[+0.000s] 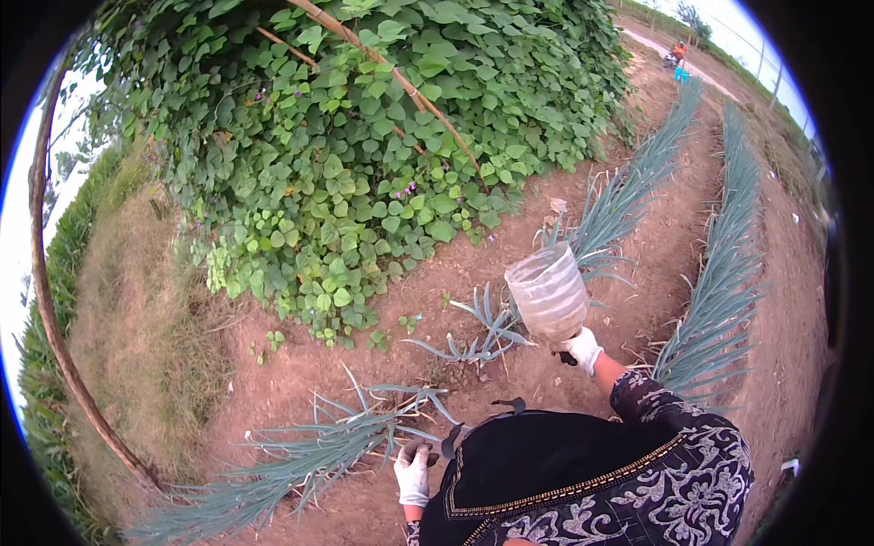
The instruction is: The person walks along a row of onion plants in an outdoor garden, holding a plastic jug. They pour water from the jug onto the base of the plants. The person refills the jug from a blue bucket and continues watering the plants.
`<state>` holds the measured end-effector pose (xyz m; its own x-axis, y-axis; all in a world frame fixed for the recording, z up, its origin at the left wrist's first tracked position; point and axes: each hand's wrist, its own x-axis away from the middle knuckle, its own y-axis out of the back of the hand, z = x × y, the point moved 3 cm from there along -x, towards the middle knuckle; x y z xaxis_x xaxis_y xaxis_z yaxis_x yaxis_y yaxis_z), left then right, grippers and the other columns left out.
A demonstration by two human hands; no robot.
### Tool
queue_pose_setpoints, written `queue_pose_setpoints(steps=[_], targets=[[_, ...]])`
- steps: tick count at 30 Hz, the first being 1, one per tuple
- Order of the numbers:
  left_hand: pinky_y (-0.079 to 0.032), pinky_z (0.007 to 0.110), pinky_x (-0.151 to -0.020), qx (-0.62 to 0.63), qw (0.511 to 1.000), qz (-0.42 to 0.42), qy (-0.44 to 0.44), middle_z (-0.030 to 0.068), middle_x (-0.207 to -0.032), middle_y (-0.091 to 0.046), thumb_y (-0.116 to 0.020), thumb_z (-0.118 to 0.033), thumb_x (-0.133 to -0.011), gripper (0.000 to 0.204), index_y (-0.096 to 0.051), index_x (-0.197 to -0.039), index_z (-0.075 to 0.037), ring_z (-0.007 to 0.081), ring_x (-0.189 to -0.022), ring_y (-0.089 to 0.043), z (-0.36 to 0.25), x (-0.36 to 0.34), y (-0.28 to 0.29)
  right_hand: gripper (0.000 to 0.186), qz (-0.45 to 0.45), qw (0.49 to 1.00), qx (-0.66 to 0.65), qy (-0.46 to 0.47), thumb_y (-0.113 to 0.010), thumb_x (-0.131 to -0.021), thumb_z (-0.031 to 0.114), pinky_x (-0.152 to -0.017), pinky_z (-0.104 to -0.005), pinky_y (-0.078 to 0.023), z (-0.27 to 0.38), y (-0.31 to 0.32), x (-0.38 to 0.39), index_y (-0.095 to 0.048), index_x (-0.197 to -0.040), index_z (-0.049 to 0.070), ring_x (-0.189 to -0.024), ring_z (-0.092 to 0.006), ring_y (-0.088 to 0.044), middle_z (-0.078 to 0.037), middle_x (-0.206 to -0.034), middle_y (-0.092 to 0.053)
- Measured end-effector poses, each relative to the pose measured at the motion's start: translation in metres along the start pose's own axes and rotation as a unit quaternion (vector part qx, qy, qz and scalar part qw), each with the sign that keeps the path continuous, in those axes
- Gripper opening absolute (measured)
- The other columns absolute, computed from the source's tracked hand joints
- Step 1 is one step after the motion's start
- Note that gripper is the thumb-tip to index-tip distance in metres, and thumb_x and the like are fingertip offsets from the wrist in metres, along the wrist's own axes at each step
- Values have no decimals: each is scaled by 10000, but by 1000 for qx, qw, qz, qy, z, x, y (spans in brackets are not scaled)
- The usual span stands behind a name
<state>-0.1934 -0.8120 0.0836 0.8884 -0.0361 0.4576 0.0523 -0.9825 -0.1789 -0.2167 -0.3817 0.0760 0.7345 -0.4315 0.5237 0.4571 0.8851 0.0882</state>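
A cut clear plastic bottle, dirty inside, (546, 296) is held upright in my right hand (583, 348), gloved in white, over the soil beside a small clump of onion-like plants (482, 332). My left hand (412, 471), also gloved with darkened fingertips, is low near a leaning clump of long blue-green leaves (337, 437). Its fingers are curled; what they hold, if anything, is too small to make out.
Dense leafy vines with purple flowers (391, 136) climb over bamboo poles (382, 64). A bent branch (55, 318) stands at left beside dry grass (146, 300). More onion rows (710, 300) run along the right toward a distant person in orange (679, 52) near a blue object.
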Motion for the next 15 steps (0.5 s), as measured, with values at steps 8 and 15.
queue_pose_setpoints(steps=[8,15], targets=[[-531,275,-560,-62,992,105,30,108,-826,-634,-574,-62,-834,154,-572,-973,5,166,-599,-622,14,-51,-2,427,-245,961,-120,-42,-779,-555,10,-526,-307,-465,-90,89,65,-608,-946,4,-627,-177,-582,-71,-849,-641],[-507,251,-579,-157,969,189,38,78,-817,-636,-572,-78,-845,129,-589,-939,9,127,-638,-600,-15,-94,-60,374,-404,888,-208,-68,-712,-598,-29,-504,-372,-476,-155,143,116,-610,-957,3,-631,-225,-602,-99,-813,-653]])
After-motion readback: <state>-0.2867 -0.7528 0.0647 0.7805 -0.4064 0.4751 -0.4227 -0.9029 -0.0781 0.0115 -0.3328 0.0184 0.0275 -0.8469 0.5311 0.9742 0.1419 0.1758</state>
